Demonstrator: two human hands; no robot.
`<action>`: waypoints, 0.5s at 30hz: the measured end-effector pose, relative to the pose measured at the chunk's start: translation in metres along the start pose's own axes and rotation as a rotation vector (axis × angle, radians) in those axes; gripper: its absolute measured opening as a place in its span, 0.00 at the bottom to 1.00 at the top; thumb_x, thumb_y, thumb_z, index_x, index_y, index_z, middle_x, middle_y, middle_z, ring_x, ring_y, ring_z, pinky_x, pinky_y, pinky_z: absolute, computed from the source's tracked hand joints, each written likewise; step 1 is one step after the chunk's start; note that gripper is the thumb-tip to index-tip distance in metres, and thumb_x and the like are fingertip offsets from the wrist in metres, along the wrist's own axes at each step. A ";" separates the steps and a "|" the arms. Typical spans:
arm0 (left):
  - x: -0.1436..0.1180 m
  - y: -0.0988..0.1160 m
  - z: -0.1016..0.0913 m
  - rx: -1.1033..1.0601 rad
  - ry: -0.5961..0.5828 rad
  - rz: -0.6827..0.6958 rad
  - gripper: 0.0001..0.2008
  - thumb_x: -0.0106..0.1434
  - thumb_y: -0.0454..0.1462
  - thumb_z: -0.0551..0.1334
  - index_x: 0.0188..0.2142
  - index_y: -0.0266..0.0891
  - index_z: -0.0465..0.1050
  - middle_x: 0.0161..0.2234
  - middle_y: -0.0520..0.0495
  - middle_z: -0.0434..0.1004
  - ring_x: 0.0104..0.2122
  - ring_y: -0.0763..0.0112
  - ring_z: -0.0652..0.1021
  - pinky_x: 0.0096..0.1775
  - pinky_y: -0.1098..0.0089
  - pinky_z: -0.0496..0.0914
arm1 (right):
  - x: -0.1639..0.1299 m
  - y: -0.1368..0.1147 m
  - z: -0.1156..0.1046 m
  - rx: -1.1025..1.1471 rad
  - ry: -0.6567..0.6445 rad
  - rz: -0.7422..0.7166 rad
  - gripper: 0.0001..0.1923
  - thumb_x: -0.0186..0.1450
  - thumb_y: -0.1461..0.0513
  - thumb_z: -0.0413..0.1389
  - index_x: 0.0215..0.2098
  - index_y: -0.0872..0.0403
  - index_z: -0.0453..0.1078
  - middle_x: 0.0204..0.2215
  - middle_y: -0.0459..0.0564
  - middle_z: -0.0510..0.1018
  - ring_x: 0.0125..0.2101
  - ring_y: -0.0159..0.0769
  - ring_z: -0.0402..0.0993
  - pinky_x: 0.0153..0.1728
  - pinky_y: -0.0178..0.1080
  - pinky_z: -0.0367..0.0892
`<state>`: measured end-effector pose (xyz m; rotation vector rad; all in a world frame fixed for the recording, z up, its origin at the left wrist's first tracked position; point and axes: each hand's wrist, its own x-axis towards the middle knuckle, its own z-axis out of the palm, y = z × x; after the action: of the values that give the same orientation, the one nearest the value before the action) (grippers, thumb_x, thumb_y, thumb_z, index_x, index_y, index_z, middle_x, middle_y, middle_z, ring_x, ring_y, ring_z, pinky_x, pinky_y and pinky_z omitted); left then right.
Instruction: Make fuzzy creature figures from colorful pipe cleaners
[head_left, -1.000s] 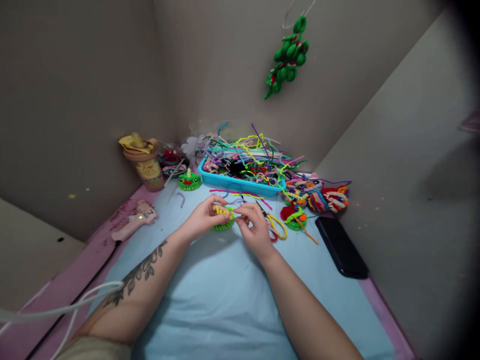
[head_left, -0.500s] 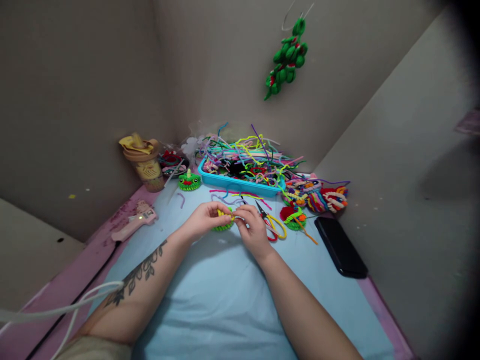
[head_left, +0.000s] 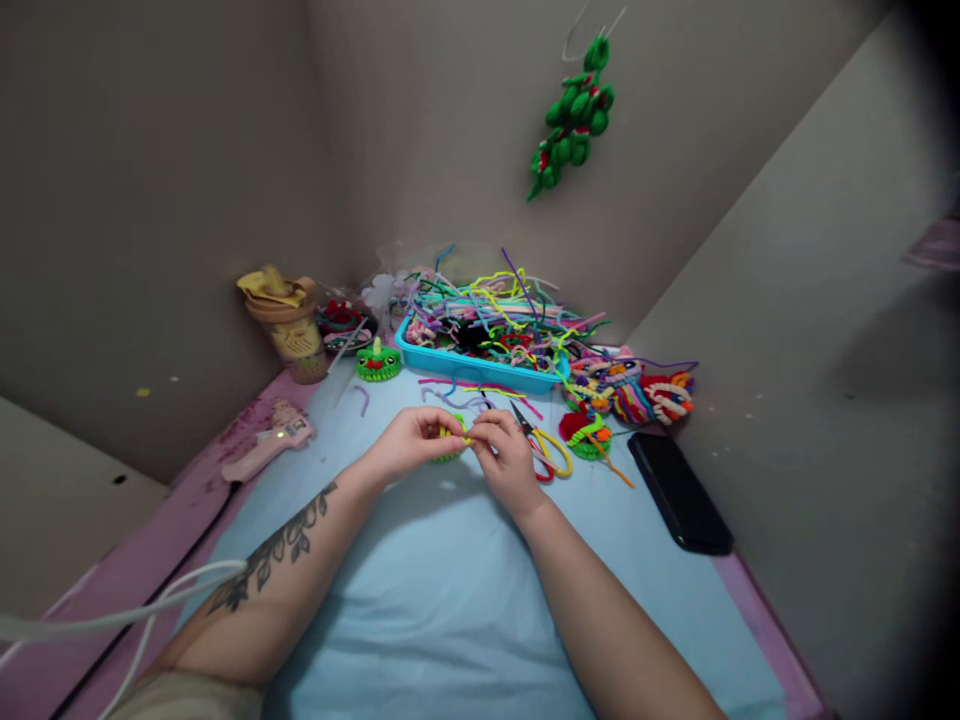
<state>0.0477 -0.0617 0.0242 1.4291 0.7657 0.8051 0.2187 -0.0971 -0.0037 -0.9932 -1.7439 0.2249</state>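
Yellow strand [head_left: 467,438] is pinched between the two hands over the middle of the worktop [head_left: 450,590], with the green piece [head_left: 448,458] right beside it; whether the two are joined, or whether the green piece is lifted, cannot be told. Very little weight is to be expected. By its fuzzy look, a soft pile over a thin, bendable core is suggested: a bend would probably be held once made, slipping should be slight, and only crushing of the pile is to be feared. It is best gripped lightly by the fingertips, close to where it is bent.

By the left hand [head_left: 414,437], brought in from the left, the strand is held in a narrow pinch, fingers curled on the far side. By the right hand [head_left: 506,457] its right end is apparently nipped between thumb and finger. Both forearms are angled inward and far. Scissors [head_left: 563,459] are placed just right of the right hand.
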 end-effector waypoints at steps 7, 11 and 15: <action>-0.002 0.000 0.001 0.072 0.062 0.087 0.13 0.50 0.42 0.68 0.30 0.33 0.73 0.25 0.50 0.73 0.24 0.77 0.70 0.27 0.74 0.64 | 0.001 0.000 0.002 0.172 0.016 0.186 0.07 0.61 0.60 0.55 0.38 0.51 0.71 0.39 0.52 0.70 0.40 0.38 0.68 0.34 0.38 0.67; -0.003 0.003 0.002 0.150 0.104 0.133 0.12 0.52 0.41 0.66 0.30 0.33 0.73 0.27 0.47 0.74 0.25 0.75 0.71 0.27 0.74 0.65 | 0.000 0.003 0.008 0.512 -0.029 0.491 0.10 0.61 0.55 0.56 0.32 0.53 0.69 0.26 0.46 0.69 0.26 0.31 0.65 0.25 0.34 0.60; -0.004 0.004 0.002 0.265 0.092 0.210 0.08 0.54 0.39 0.65 0.29 0.34 0.74 0.29 0.46 0.75 0.29 0.72 0.73 0.31 0.72 0.67 | -0.001 0.005 0.013 0.798 -0.079 0.682 0.13 0.58 0.53 0.58 0.26 0.54 0.66 0.15 0.40 0.63 0.17 0.26 0.55 0.19 0.32 0.51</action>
<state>0.0476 -0.0662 0.0284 1.7398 0.8242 0.9618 0.2101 -0.0908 -0.0130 -0.9230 -1.1327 1.2935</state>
